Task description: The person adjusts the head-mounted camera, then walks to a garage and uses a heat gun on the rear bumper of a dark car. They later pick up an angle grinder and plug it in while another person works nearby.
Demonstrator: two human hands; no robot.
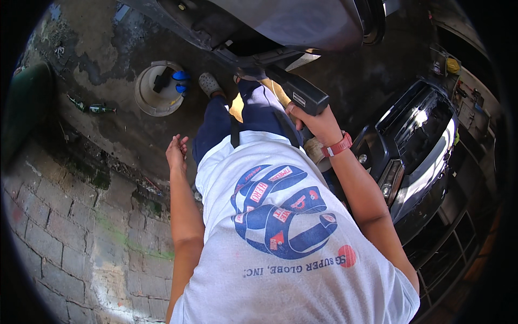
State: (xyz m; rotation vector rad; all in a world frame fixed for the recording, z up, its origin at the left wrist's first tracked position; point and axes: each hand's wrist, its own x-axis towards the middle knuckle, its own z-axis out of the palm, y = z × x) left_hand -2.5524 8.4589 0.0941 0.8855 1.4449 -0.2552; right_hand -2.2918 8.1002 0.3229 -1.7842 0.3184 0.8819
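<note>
My right hand (318, 121) is closed on a long black rectangular tool (299, 93), held beside my right thigh. Its far end lies near the lower edge of a dark grey car panel (313, 24) at the top of the view; contact between them cannot be told. A tan item (275, 89) shows partly behind the tool. At the left of my body my left hand (177, 151) hangs empty, fingers loosely bent and apart, near my navy trousers (210, 129).
A round pale tub (145, 100) holding black and blue items sits left of my grey clog (209, 85). Green bottles (94, 107) lie farther left. At right are a dark car front (399, 151) and assorted clutter (453, 67). Brick paving (70, 227) spreads across the lower left.
</note>
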